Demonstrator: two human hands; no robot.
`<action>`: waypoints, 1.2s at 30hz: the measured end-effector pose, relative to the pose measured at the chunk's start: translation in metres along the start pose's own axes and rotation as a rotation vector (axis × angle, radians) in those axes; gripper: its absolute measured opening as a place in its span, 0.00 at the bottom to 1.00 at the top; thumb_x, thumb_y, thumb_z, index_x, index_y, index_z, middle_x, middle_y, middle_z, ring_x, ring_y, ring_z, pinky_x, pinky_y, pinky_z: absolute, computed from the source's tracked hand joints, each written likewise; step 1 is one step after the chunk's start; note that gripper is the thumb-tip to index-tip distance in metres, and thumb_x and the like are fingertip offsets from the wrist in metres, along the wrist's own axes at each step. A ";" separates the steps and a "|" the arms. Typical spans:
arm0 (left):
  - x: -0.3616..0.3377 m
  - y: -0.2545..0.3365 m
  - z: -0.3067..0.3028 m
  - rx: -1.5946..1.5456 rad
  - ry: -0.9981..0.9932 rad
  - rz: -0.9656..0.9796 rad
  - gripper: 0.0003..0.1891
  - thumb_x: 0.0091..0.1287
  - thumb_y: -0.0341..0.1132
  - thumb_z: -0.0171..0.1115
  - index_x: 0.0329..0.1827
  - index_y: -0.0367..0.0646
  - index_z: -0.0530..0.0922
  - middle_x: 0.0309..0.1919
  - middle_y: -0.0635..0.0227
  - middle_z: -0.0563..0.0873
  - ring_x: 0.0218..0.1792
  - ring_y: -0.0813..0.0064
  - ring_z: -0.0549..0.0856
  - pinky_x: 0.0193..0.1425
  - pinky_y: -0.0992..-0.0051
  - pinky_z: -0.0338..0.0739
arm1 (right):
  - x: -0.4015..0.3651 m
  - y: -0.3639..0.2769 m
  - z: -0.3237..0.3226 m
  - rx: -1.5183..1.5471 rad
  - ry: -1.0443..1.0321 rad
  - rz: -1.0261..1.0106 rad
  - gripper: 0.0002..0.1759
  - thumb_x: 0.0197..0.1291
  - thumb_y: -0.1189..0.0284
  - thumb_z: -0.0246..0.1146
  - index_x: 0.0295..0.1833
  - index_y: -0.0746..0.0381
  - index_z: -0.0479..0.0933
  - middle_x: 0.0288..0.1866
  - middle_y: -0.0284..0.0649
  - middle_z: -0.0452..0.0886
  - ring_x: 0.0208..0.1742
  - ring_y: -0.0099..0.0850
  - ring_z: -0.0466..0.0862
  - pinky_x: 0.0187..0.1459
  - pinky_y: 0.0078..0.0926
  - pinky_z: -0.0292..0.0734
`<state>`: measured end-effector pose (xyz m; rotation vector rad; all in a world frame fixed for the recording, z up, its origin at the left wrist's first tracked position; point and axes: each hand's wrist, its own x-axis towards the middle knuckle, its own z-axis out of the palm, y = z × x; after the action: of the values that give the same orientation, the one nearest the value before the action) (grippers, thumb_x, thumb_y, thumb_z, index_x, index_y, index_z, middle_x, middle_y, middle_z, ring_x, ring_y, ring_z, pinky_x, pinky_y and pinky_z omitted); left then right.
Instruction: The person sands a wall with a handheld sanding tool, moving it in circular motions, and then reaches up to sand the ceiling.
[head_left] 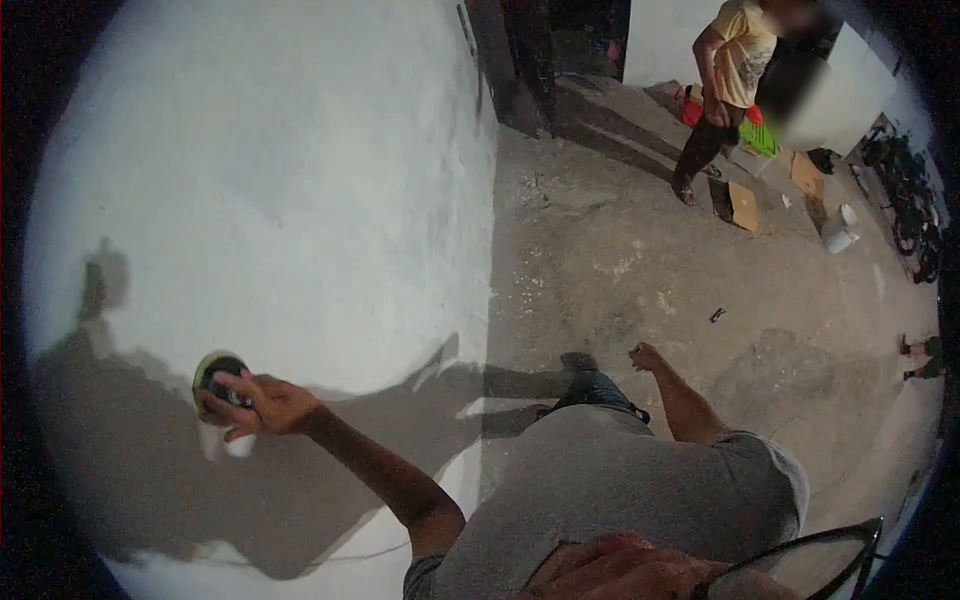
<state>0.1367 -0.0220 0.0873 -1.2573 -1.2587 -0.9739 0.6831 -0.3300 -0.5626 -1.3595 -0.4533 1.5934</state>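
Note:
Against the white wall (300, 200) at the left, my left hand (268, 402) grips a round black disc-shaped tool (222, 372) with a pale yellowish rim. Its fingers lie bent over the tool, and that arm is stretched out to the side. A small whitish shape (238, 446) shows just below the tool; what it is cannot be made out. My right hand (648, 357) hangs over the concrete floor beside my body, its fingers curled in and nothing visible in them.
Another person (742, 60) stands at the upper right near red and green items (760, 138). Flat cardboard (743, 206), a white bucket (840, 236) and a small dark object (718, 315) are on the floor. Bicycles or similar dark things (905, 200) line the far right.

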 end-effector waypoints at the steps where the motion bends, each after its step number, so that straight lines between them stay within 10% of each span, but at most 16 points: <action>1: -0.012 -0.024 0.001 0.038 0.032 0.035 0.24 0.77 0.41 0.50 0.75 0.65 0.65 0.75 0.61 0.64 0.76 0.45 0.57 0.73 0.31 0.43 | -0.006 0.002 0.002 0.002 0.003 0.002 0.22 0.60 0.54 0.68 0.46 0.63 0.77 0.35 0.44 0.82 0.30 0.37 0.85 0.34 0.39 0.87; 4: -0.012 -0.039 -0.030 0.052 0.029 -0.040 0.22 0.78 0.48 0.46 0.74 0.62 0.68 0.74 0.56 0.66 0.76 0.43 0.58 0.73 0.34 0.45 | -0.020 0.015 0.000 -0.390 0.111 0.138 0.25 0.60 0.54 0.68 0.50 0.65 0.76 0.44 0.46 0.81 0.37 0.39 0.84 0.41 0.38 0.87; 6: -0.017 -0.049 -0.053 0.083 0.004 -0.064 0.25 0.79 0.51 0.41 0.74 0.54 0.67 0.73 0.55 0.66 0.75 0.43 0.61 0.73 0.34 0.47 | -0.013 0.057 -0.024 0.337 -0.530 -0.297 0.24 0.60 0.56 0.69 0.49 0.65 0.77 0.53 0.46 0.79 0.45 0.38 0.83 0.42 0.38 0.86; 7: -0.024 -0.059 -0.061 0.177 -0.018 -0.106 0.27 0.79 0.51 0.41 0.75 0.50 0.65 0.74 0.53 0.65 0.74 0.44 0.62 0.74 0.35 0.48 | -0.031 0.036 0.003 0.339 -0.527 -0.295 0.24 0.60 0.56 0.69 0.49 0.65 0.77 0.53 0.46 0.79 0.45 0.38 0.83 0.42 0.38 0.86; 9: -0.037 -0.079 -0.077 0.270 -0.043 -0.146 0.28 0.79 0.51 0.41 0.76 0.47 0.64 0.74 0.51 0.64 0.74 0.44 0.63 0.75 0.37 0.49 | -0.046 -0.033 0.031 -1.118 -0.062 0.127 0.21 0.66 0.61 0.63 0.52 0.68 0.74 0.39 0.45 0.85 0.35 0.34 0.86 0.37 0.37 0.84; 12: -0.062 -0.107 -0.099 0.464 -0.088 -0.125 0.30 0.78 0.51 0.43 0.76 0.41 0.62 0.75 0.47 0.61 0.75 0.45 0.62 0.76 0.41 0.50 | -0.014 -0.045 0.028 -1.159 0.066 0.227 0.19 0.67 0.62 0.62 0.51 0.68 0.76 0.37 0.44 0.85 0.35 0.34 0.86 0.37 0.36 0.84; 14: -0.081 -0.119 -0.108 0.297 -0.104 -0.407 0.29 0.78 0.48 0.46 0.76 0.40 0.61 0.75 0.44 0.60 0.76 0.46 0.60 0.78 0.47 0.48 | 0.023 0.013 -0.039 -0.423 0.101 -0.101 0.19 0.68 0.62 0.60 0.52 0.68 0.77 0.40 0.44 0.85 0.36 0.36 0.86 0.37 0.36 0.84; 18: -0.094 -0.140 -0.125 0.486 -0.058 -0.177 0.29 0.76 0.39 0.53 0.77 0.41 0.58 0.77 0.48 0.56 0.77 0.51 0.58 0.80 0.53 0.48 | 0.034 -0.074 -0.052 -0.892 0.233 -0.092 0.18 0.66 0.63 0.63 0.55 0.62 0.75 0.44 0.43 0.82 0.36 0.39 0.85 0.36 0.40 0.84; 20: -0.087 -0.128 -0.119 0.437 -0.031 -0.324 0.30 0.76 0.38 0.53 0.79 0.42 0.54 0.77 0.51 0.56 0.77 0.53 0.59 0.80 0.57 0.50 | 0.052 -0.061 -0.116 0.268 0.113 -0.116 0.17 0.67 0.65 0.62 0.57 0.62 0.74 0.44 0.43 0.82 0.38 0.38 0.84 0.38 0.41 0.84; 21: -0.089 -0.128 -0.113 0.416 -0.034 -0.323 0.30 0.76 0.38 0.53 0.79 0.42 0.54 0.77 0.51 0.56 0.77 0.53 0.59 0.80 0.57 0.50 | 0.025 -0.100 -0.086 0.270 0.116 -0.114 0.17 0.67 0.65 0.62 0.57 0.62 0.74 0.44 0.43 0.82 0.38 0.38 0.84 0.38 0.41 0.84; 22: -0.091 -0.128 -0.107 0.395 -0.038 -0.323 0.30 0.76 0.38 0.52 0.79 0.42 0.54 0.77 0.51 0.56 0.77 0.53 0.59 0.80 0.57 0.50 | 0.014 -0.150 -0.061 -0.411 0.661 -0.038 0.22 0.70 0.65 0.59 0.65 0.62 0.69 0.46 0.44 0.81 0.40 0.38 0.84 0.41 0.41 0.83; 24: -0.095 -0.130 -0.095 0.354 -0.045 -0.322 0.31 0.76 0.38 0.52 0.79 0.42 0.54 0.77 0.51 0.56 0.77 0.53 0.59 0.80 0.57 0.50 | -0.021 -0.227 -0.024 -0.406 1.017 -0.064 0.28 0.71 0.66 0.57 0.72 0.60 0.61 0.44 0.43 0.82 0.39 0.36 0.84 0.42 0.40 0.82; 26: -0.102 -0.130 -0.079 0.306 -0.049 -0.331 0.31 0.76 0.38 0.52 0.79 0.42 0.54 0.77 0.51 0.57 0.77 0.53 0.59 0.80 0.57 0.50 | -0.035 -0.237 -0.072 -0.070 1.115 -0.363 0.34 0.71 0.65 0.58 0.77 0.58 0.54 0.40 0.43 0.83 0.35 0.35 0.84 0.41 0.36 0.82; 34: -0.119 -0.124 -0.032 0.113 -0.063 -0.363 0.31 0.77 0.38 0.52 0.79 0.42 0.53 0.77 0.50 0.57 0.77 0.54 0.59 0.79 0.57 0.51 | -0.021 -0.258 -0.090 -0.345 1.230 -0.328 0.41 0.70 0.64 0.60 0.81 0.57 0.45 0.39 0.43 0.84 0.34 0.32 0.84 0.40 0.31 0.80; 36: -0.120 -0.118 -0.025 0.064 -0.066 -0.371 0.31 0.77 0.38 0.52 0.79 0.42 0.53 0.77 0.50 0.57 0.77 0.54 0.59 0.79 0.57 0.51 | 0.010 -0.282 -0.145 0.195 1.113 -0.577 0.44 0.69 0.62 0.61 0.81 0.55 0.43 0.38 0.43 0.84 0.30 0.32 0.83 0.39 0.31 0.80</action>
<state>0.0104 -0.0752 -0.0135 -1.0319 -1.5990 -1.1500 0.9328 -0.2304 -0.3945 -1.5412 0.0192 0.2755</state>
